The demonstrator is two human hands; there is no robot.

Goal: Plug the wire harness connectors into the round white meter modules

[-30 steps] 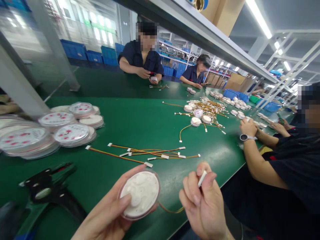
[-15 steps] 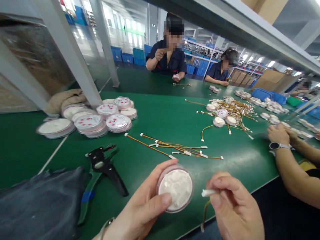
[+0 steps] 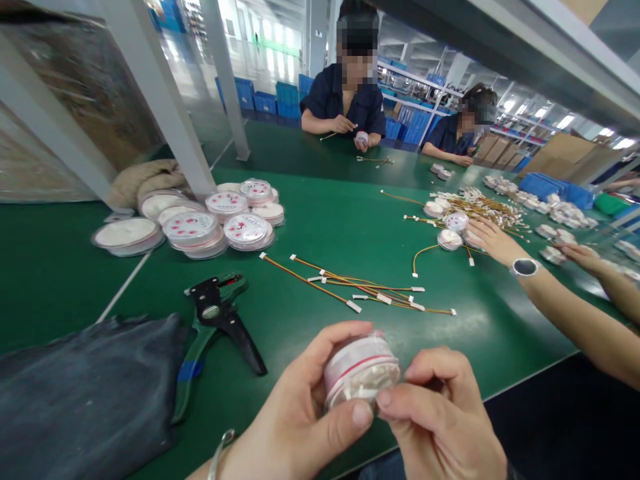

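My left hand [image 3: 305,407] is closed around a small round clear tub [image 3: 357,360] with a pink line on its side and white, paste-like contents. The tub is tilted, its open face toward me and my right hand. At its rim, my right hand [image 3: 440,407] pinches a wire lead, mostly hidden by the fingers; its white connector [image 3: 369,393] shows against the white contents. Beyond my hands, several loose wire leads [image 3: 370,288] with white connectors lie on the green table [image 3: 320,220].
Stacked round tubs [image 3: 193,230] stand at the left, near a metal post [image 3: 165,120]. A wire stripper [image 3: 220,320] lies beside dark cloth [image 3: 90,400]. At right, a co-worker's hand [image 3: 493,240] reaches to tubs by a wire pile [image 3: 480,207]. Two people sit opposite.
The tub has tipped from face-up to tilted, and my right hand has brought the connector over to it. The co-worker's watch-wearing arm at right has stretched forward to the tubs.
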